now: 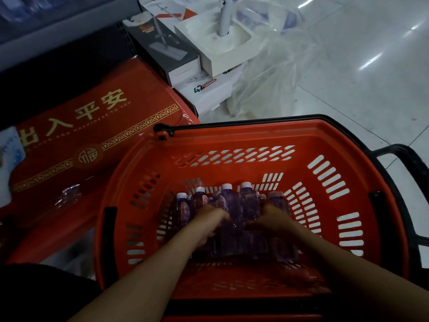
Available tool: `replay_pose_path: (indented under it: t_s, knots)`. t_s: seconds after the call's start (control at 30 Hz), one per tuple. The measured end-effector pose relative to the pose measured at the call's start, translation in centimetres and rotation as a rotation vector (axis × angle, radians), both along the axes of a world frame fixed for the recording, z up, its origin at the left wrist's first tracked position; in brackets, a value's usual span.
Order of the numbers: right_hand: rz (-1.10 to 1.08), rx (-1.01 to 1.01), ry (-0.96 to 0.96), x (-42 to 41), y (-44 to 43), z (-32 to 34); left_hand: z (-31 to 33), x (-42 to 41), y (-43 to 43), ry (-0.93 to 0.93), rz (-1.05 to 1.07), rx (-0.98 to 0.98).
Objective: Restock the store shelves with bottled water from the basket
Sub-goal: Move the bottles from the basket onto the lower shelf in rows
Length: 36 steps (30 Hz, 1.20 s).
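The basket (255, 132) is showing smooth, slightly glossy red plastic. The bottles (248, 201) are gleaming as clear plastic. The floor tiles (371, 89) are shining glossy, mirroring lights, and the sheeting (267, 73) is looking thin and crinkled.

Pale glossy floor tiles (352, 94) catch light; dim shelving (58, 29), apparently, upper left.

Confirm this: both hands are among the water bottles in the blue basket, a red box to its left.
Wrong colour: the head view shows the basket is red, not blue. The left hand and right hand are among the water bottles, the red box to its left.
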State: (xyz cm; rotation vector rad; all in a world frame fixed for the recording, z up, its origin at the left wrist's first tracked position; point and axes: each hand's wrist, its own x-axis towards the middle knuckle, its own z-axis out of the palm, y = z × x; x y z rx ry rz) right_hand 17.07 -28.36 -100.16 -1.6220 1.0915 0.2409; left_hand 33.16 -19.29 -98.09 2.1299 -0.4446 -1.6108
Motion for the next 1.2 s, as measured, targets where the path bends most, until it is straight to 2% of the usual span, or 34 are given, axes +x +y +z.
replay_pose_path:
  t_s: [0.13,0.27,0.33,0.5,0.77,0.97,1.07,1.2]
  knots:
    - [-0.184,0.138,-0.117,-0.1,0.1,0.6,0.0,-0.1,-0.1,0.030,0.023,0.016]
    - [-0.280,0.144,-0.050,-0.3,-0.3,0.8,-0.3,0.5,0.2,0.037,0.070,0.083]
    - [-0.275,0.159,-0.008,-0.2,-0.2,0.6,-0.4,0.6,0.4,0.027,0.039,0.110]
    - [-0.106,0.110,0.036,-0.4,0.1,0.2,-0.3,-0.6,0.4,-0.002,-0.028,0.084]
    - [-0.134,0.110,-0.014,-0.6,0.5,0.5,-0.2,-0.3,0.9,-0.015,0.003,0.012]
    - [-0.259,0.164,-0.122,0.2,-0.9,4.5,3.0,1.2,0.8,0.003,0.073,-0.148]
    - [-0.254,0.105,-0.254,1.5,-1.0,8.0,6.5,2.5,0.8,0.004,0.124,-0.281]
    - [-0.299,-0.016,-0.385,3.5,-1.0,12.8,12.0,4.4,1.1,-0.098,0.109,-0.443]
